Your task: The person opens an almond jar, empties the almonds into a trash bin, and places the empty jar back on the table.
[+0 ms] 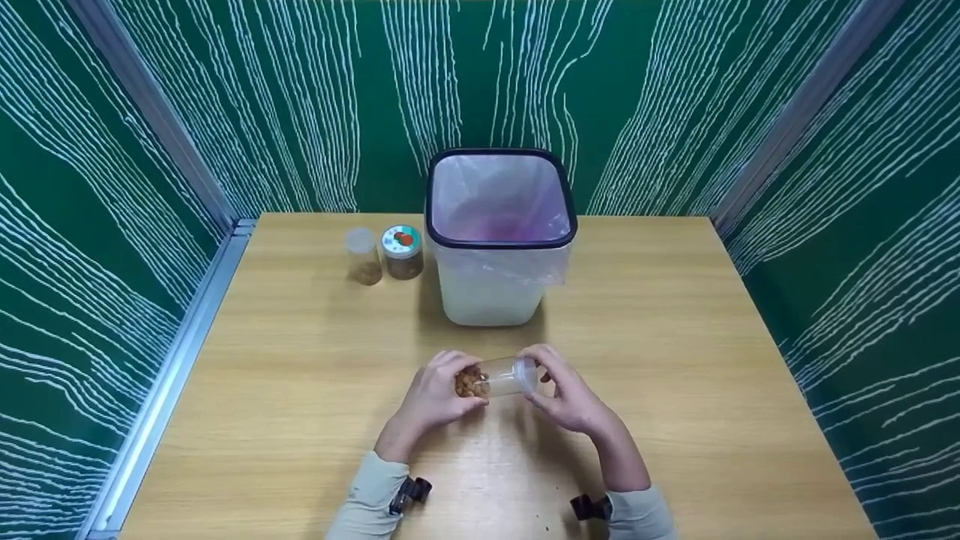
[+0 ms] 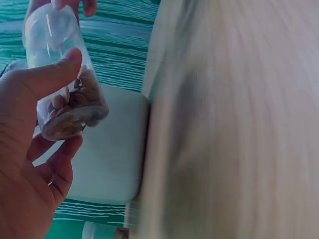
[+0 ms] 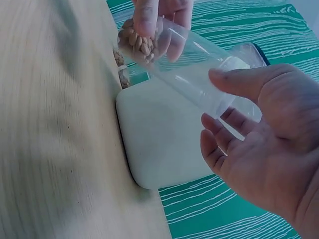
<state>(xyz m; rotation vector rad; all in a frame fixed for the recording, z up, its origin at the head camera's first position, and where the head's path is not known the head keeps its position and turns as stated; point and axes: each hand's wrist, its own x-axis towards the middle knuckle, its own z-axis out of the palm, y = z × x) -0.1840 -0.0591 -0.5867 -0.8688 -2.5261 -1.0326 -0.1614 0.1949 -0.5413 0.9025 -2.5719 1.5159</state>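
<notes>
Two hands (image 1: 435, 391) (image 1: 571, 397) hold one of three jars (image 1: 501, 377) (image 1: 364, 259) (image 1: 403, 253).

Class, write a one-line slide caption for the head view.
Left hand and right hand hold a tilted clear jar before a lined bin.

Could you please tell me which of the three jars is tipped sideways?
The clear jar between the left hand and right hand; the other two stand upright beside the bin.

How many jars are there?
3: one clear jar held between the left hand and right hand; a narrower jar and a printed-lid jar on the table, left of the lined bin. Any behind it would be hidden.
</notes>
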